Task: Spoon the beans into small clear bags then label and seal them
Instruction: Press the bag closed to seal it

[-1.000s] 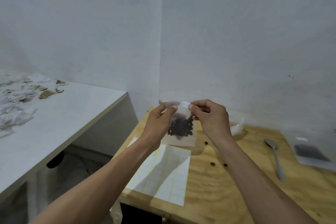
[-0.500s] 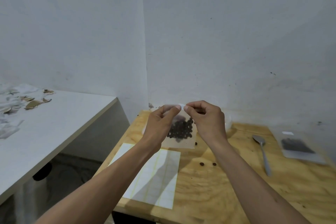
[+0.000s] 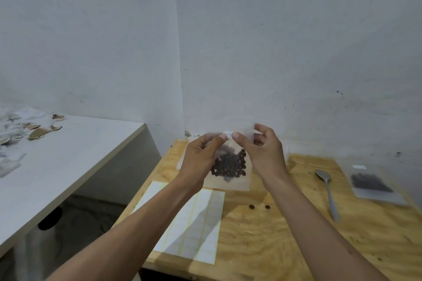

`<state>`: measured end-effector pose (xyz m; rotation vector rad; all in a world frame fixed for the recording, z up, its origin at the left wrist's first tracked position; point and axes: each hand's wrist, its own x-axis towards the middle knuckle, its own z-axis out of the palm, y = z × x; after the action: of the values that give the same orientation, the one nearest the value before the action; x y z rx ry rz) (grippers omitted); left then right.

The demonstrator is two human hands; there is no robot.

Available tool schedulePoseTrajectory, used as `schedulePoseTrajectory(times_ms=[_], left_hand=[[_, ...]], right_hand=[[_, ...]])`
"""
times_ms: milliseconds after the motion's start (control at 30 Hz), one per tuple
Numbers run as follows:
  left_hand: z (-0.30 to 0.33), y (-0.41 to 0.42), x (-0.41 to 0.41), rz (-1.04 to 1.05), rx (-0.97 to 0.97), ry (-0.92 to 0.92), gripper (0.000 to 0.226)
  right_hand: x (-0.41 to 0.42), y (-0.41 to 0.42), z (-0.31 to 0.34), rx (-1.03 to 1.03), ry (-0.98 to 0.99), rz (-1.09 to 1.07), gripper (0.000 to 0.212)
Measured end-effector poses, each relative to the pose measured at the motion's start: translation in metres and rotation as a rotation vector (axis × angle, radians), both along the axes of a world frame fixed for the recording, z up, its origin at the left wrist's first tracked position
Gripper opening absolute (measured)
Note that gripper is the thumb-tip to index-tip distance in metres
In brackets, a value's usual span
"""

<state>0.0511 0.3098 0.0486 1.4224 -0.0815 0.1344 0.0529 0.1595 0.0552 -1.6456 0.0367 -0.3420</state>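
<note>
While both hands hold it up above the wooden table (image 3: 285,246), the small clear bag (image 3: 230,180) hangs upright in front of the wall corner, with dark beans (image 3: 229,165) gathered in its lower half. The left hand (image 3: 201,157) pinches the bag's top edge between thumb and curled fingers, and the right hand (image 3: 262,153) pinches the same edge just beside it, thumb tips nearly meeting. Between the two thumbs sits a small white label (image 3: 227,135) on the bag's top; something seems to be written on it, though it is too blurred to read. Whether the bag's mouth is closed I cannot tell.

Below the bag, a white sheet of labels (image 3: 191,219) lies flat on the table near its left edge. Two loose beans (image 3: 251,206) rest on the wood just right of the sheet. Further right lies a metal spoon (image 3: 328,191), bowl toward the wall, and beside it a second bag of beans (image 3: 374,182) lies flat with a white label at its top. To the left, well apart, a white table (image 3: 68,166) carries scraps of paper and brown bits (image 3: 34,130).
</note>
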Motion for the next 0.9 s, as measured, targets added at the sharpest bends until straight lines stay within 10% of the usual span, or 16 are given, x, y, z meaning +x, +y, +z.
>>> schedulePoseTrajectory(times_ms=[367,700,900], left_hand=[[-0.002,-0.014,0.007,0.042,-0.014,-0.01,0.012],[-0.009,-0.039,0.003,0.094,0.088,-0.112,0.012],[-0.006,-0.062,0.021,0.134,-0.099,0.044,0.01]], right_hand=[[-0.002,-0.012,-0.002,0.134,-0.058,0.091,0.038],[0.0,-0.025,-0.01,0.121,-0.014,-0.05,0.05],[-0.009,-0.073,-0.013,-0.035,0.226,0.212,0.062]])
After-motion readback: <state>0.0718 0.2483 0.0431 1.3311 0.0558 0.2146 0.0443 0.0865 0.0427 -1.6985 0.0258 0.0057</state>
